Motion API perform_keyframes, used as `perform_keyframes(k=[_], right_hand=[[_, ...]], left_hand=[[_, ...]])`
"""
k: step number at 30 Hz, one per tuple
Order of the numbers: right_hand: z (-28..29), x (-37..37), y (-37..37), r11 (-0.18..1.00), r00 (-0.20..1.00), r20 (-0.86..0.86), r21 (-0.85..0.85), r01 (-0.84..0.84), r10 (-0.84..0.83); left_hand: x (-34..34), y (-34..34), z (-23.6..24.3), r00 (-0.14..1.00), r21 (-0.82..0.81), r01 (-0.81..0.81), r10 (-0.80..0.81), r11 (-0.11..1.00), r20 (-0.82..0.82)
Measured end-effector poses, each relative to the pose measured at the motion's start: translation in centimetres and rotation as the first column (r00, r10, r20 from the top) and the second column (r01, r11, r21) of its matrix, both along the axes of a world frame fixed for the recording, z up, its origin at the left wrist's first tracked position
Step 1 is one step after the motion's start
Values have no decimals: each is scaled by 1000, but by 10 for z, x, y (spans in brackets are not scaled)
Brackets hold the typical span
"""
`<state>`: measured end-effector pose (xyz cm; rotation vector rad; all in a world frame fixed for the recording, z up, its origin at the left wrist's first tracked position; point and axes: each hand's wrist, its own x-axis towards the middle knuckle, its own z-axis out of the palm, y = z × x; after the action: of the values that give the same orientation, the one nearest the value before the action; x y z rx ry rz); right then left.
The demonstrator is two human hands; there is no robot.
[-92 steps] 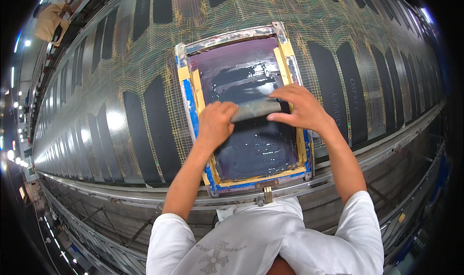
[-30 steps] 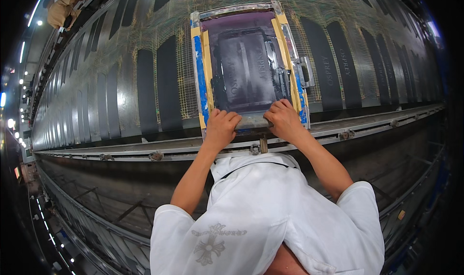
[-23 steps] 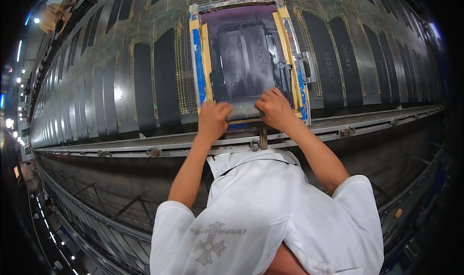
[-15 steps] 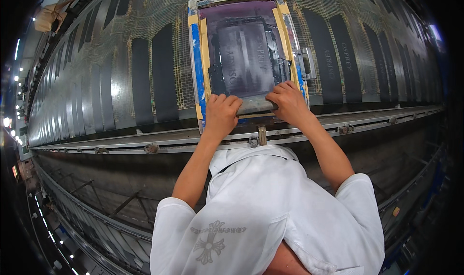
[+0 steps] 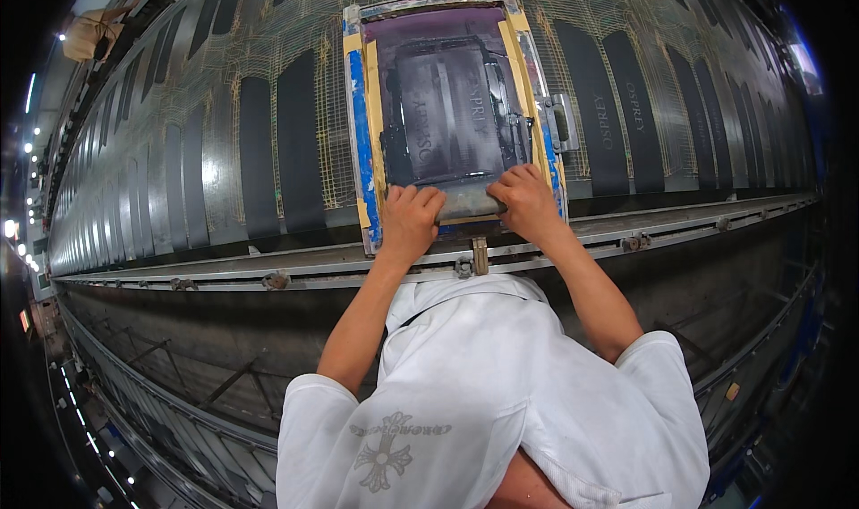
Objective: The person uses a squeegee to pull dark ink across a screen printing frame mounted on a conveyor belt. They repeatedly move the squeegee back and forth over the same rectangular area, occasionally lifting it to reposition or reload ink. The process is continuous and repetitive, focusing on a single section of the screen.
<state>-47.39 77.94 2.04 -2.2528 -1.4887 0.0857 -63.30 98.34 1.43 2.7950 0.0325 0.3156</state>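
Note:
A squeegee [image 5: 470, 205] with a worn grey grip lies across the near end of a screen-printing frame [image 5: 358, 106]. My left hand [image 5: 412, 220] is closed round its left end, while my right hand [image 5: 526, 203] grips the right end with bent fingers. Both forearms reach forward from my white sleeves. Inside the frame, dark wet ink [image 5: 508, 106] is smeared around a greyish mesh panel [image 5: 438, 111] bearing a lettered pattern. Yellow and blue tape lines the frame's sides. The squeegee's lower edge, where it meets the screen, is hidden from me.
The frame rests on a long table with rows of dark strips [image 5: 598, 106], some lettered, among yellowish grid lines. A metal rail [image 5: 358, 260] with several small clamps runs along the near edge. A metal bracket [image 5: 561, 123] juts from the frame's right side.
The view has shifted slightly, so the frame sits a little lower and further left. Both hands stay closed on the squeegee at the frame's near end.

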Motion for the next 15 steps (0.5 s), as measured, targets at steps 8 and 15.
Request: perform_keyframes(k=[8, 15], right_hand=[[0, 6, 5, 1000, 998, -66, -5, 4, -5], [5, 6, 3, 998, 998, -49, -49, -33, 31]], left_hand=[[4, 8, 12, 999, -8, 12, -12, 1000, -38], [8, 13, 7, 998, -15, 40, -41, 999, -44]])
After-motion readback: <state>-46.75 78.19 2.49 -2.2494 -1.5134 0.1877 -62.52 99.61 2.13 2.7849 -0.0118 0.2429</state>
